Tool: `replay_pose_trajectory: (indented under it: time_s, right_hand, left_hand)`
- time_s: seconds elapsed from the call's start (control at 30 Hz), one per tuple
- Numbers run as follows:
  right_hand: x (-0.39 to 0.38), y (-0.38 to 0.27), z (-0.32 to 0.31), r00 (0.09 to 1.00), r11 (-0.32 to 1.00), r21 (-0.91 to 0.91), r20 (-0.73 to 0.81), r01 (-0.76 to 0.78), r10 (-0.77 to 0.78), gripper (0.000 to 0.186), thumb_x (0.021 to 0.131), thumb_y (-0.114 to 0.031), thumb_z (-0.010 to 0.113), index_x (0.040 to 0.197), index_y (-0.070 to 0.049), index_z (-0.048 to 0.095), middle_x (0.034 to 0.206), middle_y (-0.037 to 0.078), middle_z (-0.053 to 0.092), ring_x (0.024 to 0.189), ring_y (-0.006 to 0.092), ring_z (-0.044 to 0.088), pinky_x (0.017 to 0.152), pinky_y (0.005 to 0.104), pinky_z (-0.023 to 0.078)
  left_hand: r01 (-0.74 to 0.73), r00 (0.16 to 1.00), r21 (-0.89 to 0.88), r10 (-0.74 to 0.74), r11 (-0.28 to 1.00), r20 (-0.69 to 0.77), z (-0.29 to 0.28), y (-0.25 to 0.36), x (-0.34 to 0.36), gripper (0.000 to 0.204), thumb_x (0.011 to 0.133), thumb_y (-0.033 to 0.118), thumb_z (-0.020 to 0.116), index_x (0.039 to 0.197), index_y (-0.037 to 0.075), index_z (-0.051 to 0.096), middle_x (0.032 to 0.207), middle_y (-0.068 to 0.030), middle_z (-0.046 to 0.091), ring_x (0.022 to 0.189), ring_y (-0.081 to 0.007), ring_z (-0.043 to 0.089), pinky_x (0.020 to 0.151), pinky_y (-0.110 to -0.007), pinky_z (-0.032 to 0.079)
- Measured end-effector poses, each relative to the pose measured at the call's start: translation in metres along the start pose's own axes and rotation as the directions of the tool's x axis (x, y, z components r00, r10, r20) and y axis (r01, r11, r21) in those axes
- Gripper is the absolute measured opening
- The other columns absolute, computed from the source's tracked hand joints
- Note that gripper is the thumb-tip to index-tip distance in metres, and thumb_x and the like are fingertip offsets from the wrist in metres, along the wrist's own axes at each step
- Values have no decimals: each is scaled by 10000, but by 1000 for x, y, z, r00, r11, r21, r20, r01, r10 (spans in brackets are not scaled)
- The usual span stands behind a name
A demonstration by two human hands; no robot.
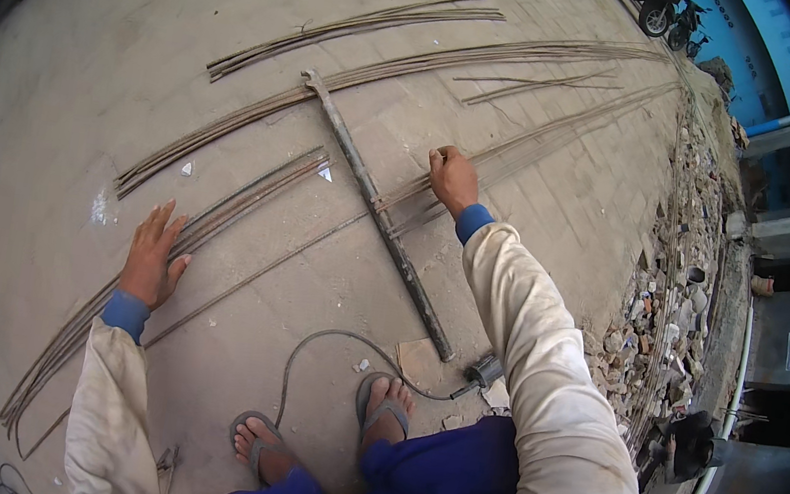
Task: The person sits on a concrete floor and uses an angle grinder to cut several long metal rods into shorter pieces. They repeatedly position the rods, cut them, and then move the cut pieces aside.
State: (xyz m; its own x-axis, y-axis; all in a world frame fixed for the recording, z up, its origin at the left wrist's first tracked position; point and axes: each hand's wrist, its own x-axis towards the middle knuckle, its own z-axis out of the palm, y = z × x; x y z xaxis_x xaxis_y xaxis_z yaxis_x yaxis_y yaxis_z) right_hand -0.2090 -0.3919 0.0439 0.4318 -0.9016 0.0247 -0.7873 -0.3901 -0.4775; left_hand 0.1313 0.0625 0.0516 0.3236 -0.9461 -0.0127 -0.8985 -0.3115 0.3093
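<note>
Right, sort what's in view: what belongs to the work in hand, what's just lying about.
Probably belongs:
long rods by the right hand
rod bundle by the left hand
long metal bar the rods cross

Apparently lying about:
corded tool, untouched
rubble

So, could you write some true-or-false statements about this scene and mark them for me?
1. The left hand is open beside a bundle of thin rods. True.
2. The forked metal bar lies parallel to that bundle. False: it lies crosswise to it.
3. The person wears tall boots. False: the feet are in open sandals.
4. A motorbike stands toward the picture's upper right. True.
</note>
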Motion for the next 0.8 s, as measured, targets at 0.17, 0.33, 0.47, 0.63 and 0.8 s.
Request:
replay_pose_trajectory:
  time_s: [0.17,0.33,0.47,0.63,0.8]
  right_hand:
    - [58,58,9,974,977,155,-149,-147,170,439,1028,-385,621,1129,18,763,1072,275,774,1058,460,733,958,498,561]
    - [119,76,22,932,930,282,-205,-236,299,470,1009,-416,652,1167,12,768,1064,249,788,1049,437,746,962,473,565]
    - [174,90,26,913,953,194,-294,-233,284,543,987,-444,682,1245,31,738,1177,266,763,1141,437,720,1019,475,542]
    - [251,110,39,778,861,140,-378,-488,502,736,933,-524,730,1316,102,673,1377,308,673,1292,486,636,1115,465,499]
    - [314,111,42,657,683,141,-193,-717,729,938,914,-669,695,1390,136,615,1491,297,588,1405,491,521,1166,520,451]
  left_hand:
    - [-39,969,12,35,999,246,8,69,121,652,1026,302,707,1609,150,456,1749,-140,304,1626,-370,251,1333,-518,246]
    - [261,964,96,-265,961,31,82,91,211,586,1100,377,577,1613,129,441,1757,-124,298,1648,-340,195,1349,-516,194]
    - [407,910,133,-388,904,-147,133,97,219,530,1087,389,575,1544,128,515,1750,-76,327,1637,-312,241,1352,-505,196]
    - [367,925,163,-342,916,-166,139,88,213,471,1061,376,585,1468,139,568,1738,-64,351,1626,-305,274,1346,-524,218]
    - [351,931,124,-330,928,-158,132,88,217,488,1034,385,589,1444,119,572,1732,-76,359,1620,-339,280,1337,-565,217]
